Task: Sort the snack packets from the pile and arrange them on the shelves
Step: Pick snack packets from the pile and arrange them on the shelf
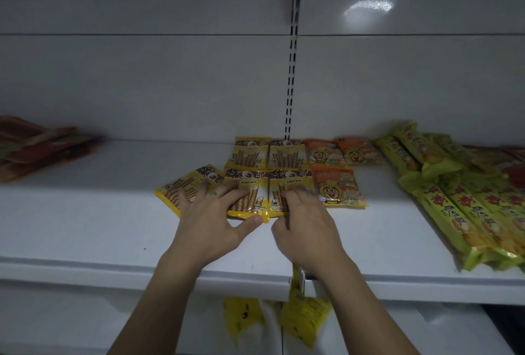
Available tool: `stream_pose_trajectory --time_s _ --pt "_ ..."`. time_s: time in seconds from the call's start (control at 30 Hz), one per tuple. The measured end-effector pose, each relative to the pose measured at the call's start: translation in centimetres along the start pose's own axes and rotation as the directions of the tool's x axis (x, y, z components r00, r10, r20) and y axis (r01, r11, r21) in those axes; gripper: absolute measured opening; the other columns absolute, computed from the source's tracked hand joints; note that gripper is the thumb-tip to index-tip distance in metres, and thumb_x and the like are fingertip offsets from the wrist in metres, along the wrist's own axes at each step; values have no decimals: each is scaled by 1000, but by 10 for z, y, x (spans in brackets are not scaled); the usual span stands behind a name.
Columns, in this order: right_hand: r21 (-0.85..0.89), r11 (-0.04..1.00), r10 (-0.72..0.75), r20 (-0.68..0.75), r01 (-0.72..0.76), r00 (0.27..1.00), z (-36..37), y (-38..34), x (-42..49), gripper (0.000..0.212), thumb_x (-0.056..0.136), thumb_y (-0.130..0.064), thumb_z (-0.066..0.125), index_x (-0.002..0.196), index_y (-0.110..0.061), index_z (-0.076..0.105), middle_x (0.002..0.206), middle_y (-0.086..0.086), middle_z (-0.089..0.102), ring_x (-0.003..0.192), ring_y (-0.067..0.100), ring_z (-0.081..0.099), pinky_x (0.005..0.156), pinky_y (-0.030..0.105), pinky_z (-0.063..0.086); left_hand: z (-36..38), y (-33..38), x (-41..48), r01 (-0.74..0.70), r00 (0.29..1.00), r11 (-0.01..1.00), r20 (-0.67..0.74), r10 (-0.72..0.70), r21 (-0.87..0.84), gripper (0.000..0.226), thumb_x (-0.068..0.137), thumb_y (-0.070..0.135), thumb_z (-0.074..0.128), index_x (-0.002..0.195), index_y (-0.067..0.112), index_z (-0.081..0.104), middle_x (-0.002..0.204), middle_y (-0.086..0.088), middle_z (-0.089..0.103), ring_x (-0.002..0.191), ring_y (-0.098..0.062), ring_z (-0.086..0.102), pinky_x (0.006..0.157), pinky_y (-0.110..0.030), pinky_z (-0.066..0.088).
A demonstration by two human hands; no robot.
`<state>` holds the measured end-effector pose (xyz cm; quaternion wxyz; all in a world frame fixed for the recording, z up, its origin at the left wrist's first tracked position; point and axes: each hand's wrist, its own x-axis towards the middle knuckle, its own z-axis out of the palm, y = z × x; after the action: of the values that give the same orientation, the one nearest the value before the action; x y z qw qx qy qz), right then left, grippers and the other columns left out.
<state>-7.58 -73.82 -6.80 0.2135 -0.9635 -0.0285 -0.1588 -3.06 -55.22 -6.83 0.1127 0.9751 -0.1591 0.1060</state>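
Left hand (210,221), right hand (306,224) — flat on yellow packets (257,198).

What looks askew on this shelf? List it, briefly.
The leftmost yellow plastic wafer-roll packet lies tilted under the left hand, while the four yellow packets beside it sit square in a grid. The long green plastic packets on the right lie in a loose, overlapping heap.

The left edge cuts the red packets (42,147) (blurred); lower yellow packets (304,315) are smeared.
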Motion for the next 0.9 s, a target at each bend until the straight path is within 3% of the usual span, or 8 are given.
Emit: stream_pose_trajectory --time_s 0.3,0.47,0.6,0.7,0.8,0.9 --pt "-19 1000 -23 6 24 1000 0 -1 1 43 86 -22 49 128 -15 55 127 1 54 120 20 43 103 30 36 -7 -10 4 -98 995 987 49 93 130 84 73 89 5 143 54 34 157 11 32 148 -26 19 112 -68 2" --pt "-37 998 -46 -15 46 999 -2 -2 0 49 80 -25 43 124 -16 59 123 -1 57 119 20 46 109 37 36 -27 -27 1 -50 998 998 -23 51 45 82 79 84 1 147 46 27 160 6 24 148 -24 18 115 -63 1" --pt "-65 992 -111 -72 106 991 -3 -12 1 43 80 -30 42 118 -26 61 122 -6 58 125 19 45 115 44 24 -44 -59 18 111 991 994 -81 -108 25 65 89 65 26 145 36 39 152 -4 41 138 -29 37 111 -55 27" --pt "-146 981 -119 64 127 991 -2 -35 4 52 94 -54 34 142 -37 44 148 -3 41 141 22 27 118 43 11 -46 -79 34 232 966 972 109 -233 16 69 92 60 46 152 32 28 146 -7 45 131 -32 44 104 -47 36" --pt "-209 965 -120 173 156 977 8 -58 16 63 95 -67 27 152 -40 23 160 0 23 150 22 7 121 46 -4 -42 -90 43 244 956 969 177 -234 -33 74 91 60 53 153 31 26 138 -10 52 127 -33 48 101 -43 42" --pt "-258 951 -118 218 174 969 18 -67 24 63 97 -65 27 153 -37 20 157 -2 29 149 21 11 120 47 -3 -42 -98 51 237 953 961 226 -202 -141 72 89 56 59 151 33 29 133 -13 53 123 -33 50 99 -39 44"
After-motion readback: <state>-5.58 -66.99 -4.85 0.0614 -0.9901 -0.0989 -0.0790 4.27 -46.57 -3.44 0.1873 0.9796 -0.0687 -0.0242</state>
